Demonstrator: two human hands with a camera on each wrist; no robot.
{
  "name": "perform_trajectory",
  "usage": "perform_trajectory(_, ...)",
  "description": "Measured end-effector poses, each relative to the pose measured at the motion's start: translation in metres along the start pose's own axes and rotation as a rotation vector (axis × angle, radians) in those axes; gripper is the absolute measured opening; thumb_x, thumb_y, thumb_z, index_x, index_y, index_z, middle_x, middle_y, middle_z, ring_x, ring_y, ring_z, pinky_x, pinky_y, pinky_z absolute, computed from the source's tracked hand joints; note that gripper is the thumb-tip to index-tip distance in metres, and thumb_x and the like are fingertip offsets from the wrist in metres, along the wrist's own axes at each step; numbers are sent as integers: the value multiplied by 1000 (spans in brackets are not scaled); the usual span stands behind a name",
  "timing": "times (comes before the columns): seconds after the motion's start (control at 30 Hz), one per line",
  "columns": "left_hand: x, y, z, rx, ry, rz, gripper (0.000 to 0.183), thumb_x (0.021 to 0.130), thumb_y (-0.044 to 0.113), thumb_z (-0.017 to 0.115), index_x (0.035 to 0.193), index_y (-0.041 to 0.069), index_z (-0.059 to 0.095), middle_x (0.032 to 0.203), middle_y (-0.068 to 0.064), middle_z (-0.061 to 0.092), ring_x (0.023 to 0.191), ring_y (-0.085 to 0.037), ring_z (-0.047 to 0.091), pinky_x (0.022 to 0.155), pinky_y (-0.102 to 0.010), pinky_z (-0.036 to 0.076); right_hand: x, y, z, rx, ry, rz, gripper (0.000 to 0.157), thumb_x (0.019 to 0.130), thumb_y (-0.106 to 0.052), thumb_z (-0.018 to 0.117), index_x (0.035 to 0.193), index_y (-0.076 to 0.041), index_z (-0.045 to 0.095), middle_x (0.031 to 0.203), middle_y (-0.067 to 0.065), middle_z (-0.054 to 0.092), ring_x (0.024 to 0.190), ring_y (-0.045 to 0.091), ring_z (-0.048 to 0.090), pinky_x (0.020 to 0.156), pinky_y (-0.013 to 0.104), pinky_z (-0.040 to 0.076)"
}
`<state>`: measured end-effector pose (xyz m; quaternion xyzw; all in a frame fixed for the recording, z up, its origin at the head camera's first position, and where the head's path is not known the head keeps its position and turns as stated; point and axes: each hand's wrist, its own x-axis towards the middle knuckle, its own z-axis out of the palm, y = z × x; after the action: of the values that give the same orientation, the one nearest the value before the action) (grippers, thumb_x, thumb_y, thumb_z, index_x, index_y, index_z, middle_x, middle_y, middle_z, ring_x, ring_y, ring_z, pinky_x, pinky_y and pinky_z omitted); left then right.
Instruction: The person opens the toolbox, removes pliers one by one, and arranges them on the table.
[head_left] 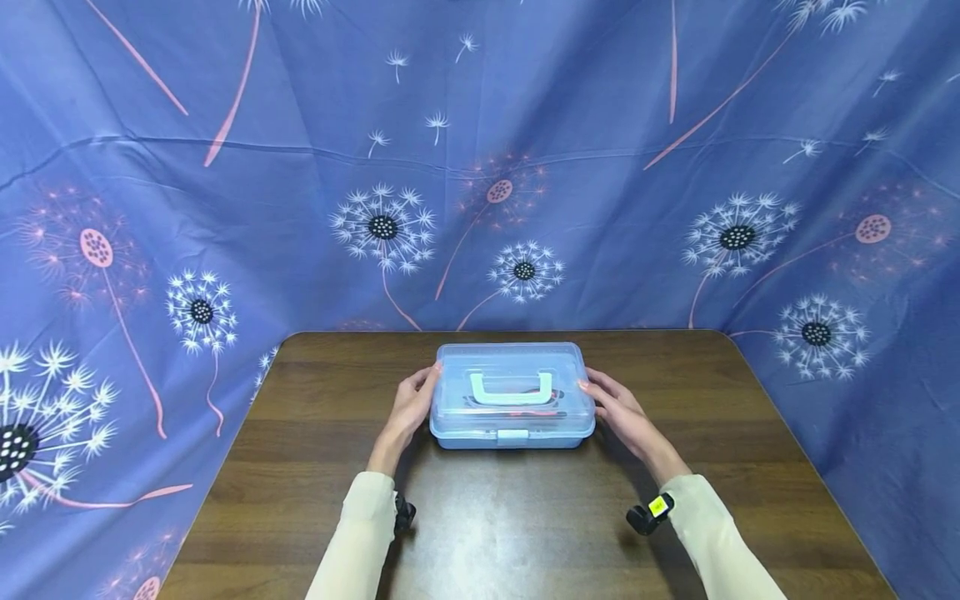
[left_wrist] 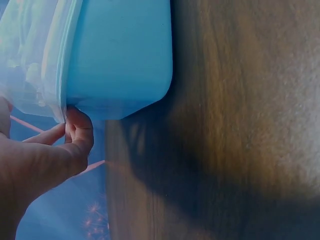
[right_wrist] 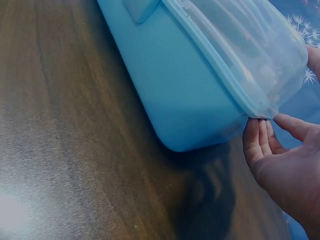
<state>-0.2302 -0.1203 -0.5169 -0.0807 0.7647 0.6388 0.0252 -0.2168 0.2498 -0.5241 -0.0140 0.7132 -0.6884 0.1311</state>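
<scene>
A light blue plastic storage box (head_left: 468, 442) with a clear lid and a pale folding handle (head_left: 512, 398) sits at the far middle of the table. Its front latch (head_left: 513, 435) lies against the body, and some dark and red items show dimly through the lid. My left hand (head_left: 411, 407) grips the box's left end; in the left wrist view its curled fingers (left_wrist: 80, 127) hook under the rim. At the right end, my right hand (head_left: 621, 414) holds the same rim, its fingers (right_wrist: 256, 137) bent beneath the edge and the thumb on the lid.
The brown wooden table (head_left: 300, 517) reaches back to a blue cloth (head_left: 585, 108) printed with dandelions, which hangs behind and along both sides. Small black devices are strapped at the left wrist (head_left: 404, 514) and right wrist (head_left: 647, 517).
</scene>
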Motion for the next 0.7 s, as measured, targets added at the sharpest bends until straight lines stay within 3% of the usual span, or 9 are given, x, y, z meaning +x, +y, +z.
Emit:
perform_trajectory(0.3, -11, -1, 8, -31, -3, 13, 62, 102, 51, 58, 139, 1, 61, 111, -14, 68, 94, -19, 63, 82, -29, 51, -12, 2, -4, -7, 21, -9, 71, 107, -36, 56, 160, 0, 26, 161, 21, 32, 123, 5, 52, 94, 21, 49)
perform_trajectory(0.7, -23, -2, 16, -54, 7, 14, 62, 102, 50, 59, 139, 1, 62, 111, -15, 70, 94, -18, 64, 84, -29, 51, -28, 2, -6, -23, 59, 23, 70, 106, -39, 55, 160, -4, 28, 161, 19, 32, 122, 5, 52, 94, 19, 48)
